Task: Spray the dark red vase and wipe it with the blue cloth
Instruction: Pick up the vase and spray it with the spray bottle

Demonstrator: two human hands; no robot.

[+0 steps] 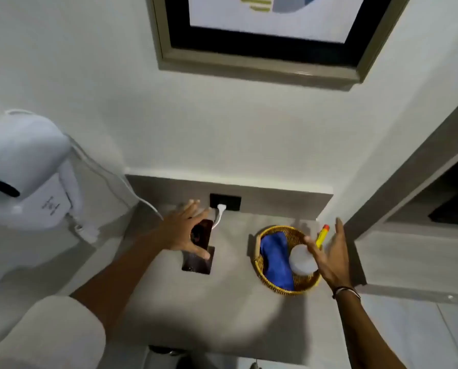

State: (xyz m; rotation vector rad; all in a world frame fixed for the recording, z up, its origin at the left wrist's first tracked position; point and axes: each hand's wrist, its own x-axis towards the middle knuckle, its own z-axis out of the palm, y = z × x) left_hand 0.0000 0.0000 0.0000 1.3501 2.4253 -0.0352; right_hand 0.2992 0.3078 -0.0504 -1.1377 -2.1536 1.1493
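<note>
Both hands reach out in the head view: the left hand (186, 230) wraps spread fingers around the dark red glossy vase (201, 237) on the grey counter (153, 302). Right hand (329, 258), fingers released, hovers beside the translucent yellow-nozzled spray bottle (304, 258) lying against the folded blue cloth (274, 258) inside the round wicker basket (257, 265). Spraying hasn't begun; next probably needs a bottle grasp.

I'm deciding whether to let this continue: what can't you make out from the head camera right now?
- Dark red vase: mostly behind the left hand; whether the fingers grip it is unclear.
- Spray bottle: seen bottom-on, part-covered by the right hand; contact unclear.
- Blue cloth: lower part hidden by the basket wall and bottle.
- Framed picture: cut off by the top edge.
</note>
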